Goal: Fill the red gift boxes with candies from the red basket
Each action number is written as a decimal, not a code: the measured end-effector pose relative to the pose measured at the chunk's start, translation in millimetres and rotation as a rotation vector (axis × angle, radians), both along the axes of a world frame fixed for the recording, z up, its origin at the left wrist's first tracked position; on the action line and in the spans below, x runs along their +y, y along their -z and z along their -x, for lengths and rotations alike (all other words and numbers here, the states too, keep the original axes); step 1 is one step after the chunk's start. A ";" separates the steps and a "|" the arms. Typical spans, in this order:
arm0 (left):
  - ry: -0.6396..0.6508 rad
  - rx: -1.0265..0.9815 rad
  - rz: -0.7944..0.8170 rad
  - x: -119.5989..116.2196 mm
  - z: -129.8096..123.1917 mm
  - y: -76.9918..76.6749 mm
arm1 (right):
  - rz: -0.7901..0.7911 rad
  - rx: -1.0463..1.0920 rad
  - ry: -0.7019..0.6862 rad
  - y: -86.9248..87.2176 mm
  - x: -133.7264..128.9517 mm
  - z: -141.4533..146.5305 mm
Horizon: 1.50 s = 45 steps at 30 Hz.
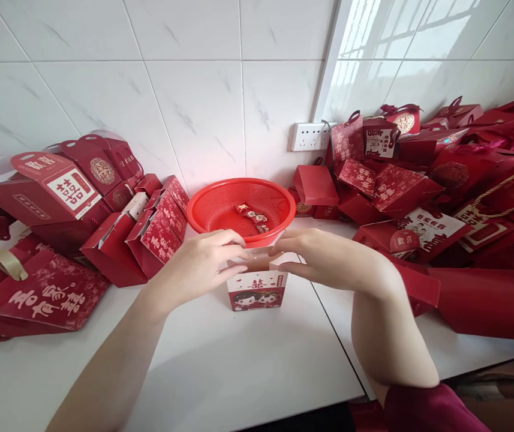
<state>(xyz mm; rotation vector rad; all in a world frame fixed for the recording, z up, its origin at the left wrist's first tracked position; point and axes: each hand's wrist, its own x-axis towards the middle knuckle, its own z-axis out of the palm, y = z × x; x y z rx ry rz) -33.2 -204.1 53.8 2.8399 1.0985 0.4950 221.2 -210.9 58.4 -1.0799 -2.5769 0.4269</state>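
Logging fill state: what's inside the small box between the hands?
The small box shows part of its inner wall; the front panel hides its bottom and any contents there.

Tiled-wall room, kind unclear; wall socket [311, 137], white worktop [248, 366], heaped red gift boxes [385, 186].

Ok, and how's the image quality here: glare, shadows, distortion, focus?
Head view: window glare on the wall tiles at upper right; soft shadow on the white tabletop; wide-angle stretch towards the edges; box and basket reasonably sharp; sweets too small to read.
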 end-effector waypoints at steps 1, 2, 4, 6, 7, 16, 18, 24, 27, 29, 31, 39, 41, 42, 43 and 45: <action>-0.021 -0.052 -0.043 3.2 0.8 1.7 | -0.002 0.000 0.018 -0.8 0.5 -2.0; -0.050 -0.112 -0.072 6.9 1.7 3.5 | -0.007 -0.002 0.031 -1.7 0.8 -4.0; -0.131 -0.209 -0.091 16.2 4.5 8.1 | -0.022 -0.006 0.042 -3.3 1.3 -7.8; -0.219 -0.225 -0.063 28.2 8.8 15.3 | -0.037 0.010 0.050 -4.9 1.2 -11.2; -0.253 -0.199 -0.031 34.7 11.3 19.9 | -0.049 0.030 0.048 -5.9 0.9 -12.6; -0.357 -0.005 0.269 52.5 19.4 35.0 | -0.166 0.173 0.108 -16.1 -4.3 -20.1; -0.341 0.015 0.325 47.3 17.0 31.1 | -0.168 0.165 0.127 -16.3 -4.5 -22.3; -0.318 -0.004 0.397 35.2 12.1 22.9 | -0.149 0.146 0.181 -12.8 -1.2 -28.1; -0.303 0.025 0.399 35.6 15.0 22.1 | -0.121 0.131 0.201 -10.4 2.1 -26.2; -0.293 0.044 0.421 37.3 17.7 23.3 | -0.096 0.129 0.204 -9.3 4.3 -23.5; -0.286 0.051 0.452 38.6 19.8 25.2 | -0.072 0.138 0.213 -8.7 6.9 -21.2; -0.287 0.061 0.486 38.4 23.0 26.7 | -0.027 0.070 0.200 9.1 73.4 13.3; -0.282 0.077 0.460 38.2 23.1 26.2 | -0.029 -0.058 0.099 20.8 107.8 41.6; -0.280 0.090 0.440 38.1 22.9 26.0 | -0.019 -0.083 0.066 26.8 124.3 57.5; -0.279 0.106 0.419 38.0 22.6 25.8 | -0.009 -0.109 0.028 32.6 139.0 73.1; -0.280 0.132 0.382 37.7 21.8 24.9 | 0.009 -0.157 -0.062 43.0 160.3 100.6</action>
